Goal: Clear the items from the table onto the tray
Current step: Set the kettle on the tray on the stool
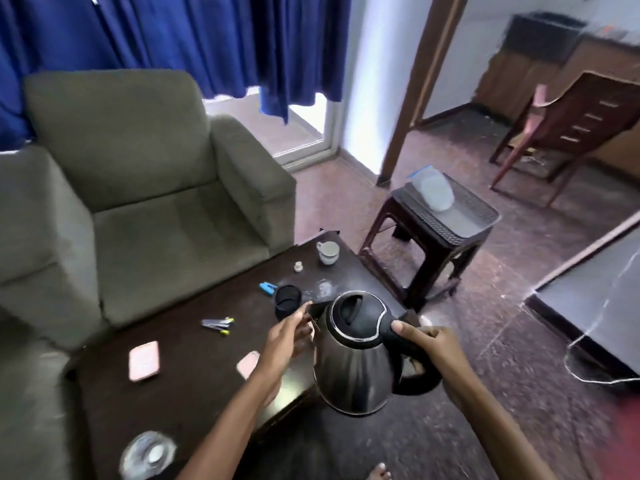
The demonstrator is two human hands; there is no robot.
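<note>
The right hand [431, 355] was clamped on the handle of the electric kettle [356, 355], held above the desk [194, 382] edge; the left hand [289, 332] hovered open beside it. The tray [481, 216], possibly already bearing a plastic container, waited on the stool; a teacup [328, 252], pens [217, 325] and phones remained.

grey armchair [145, 188], blue curtains [173, 36]; speckled floor [485, 323]
</note>
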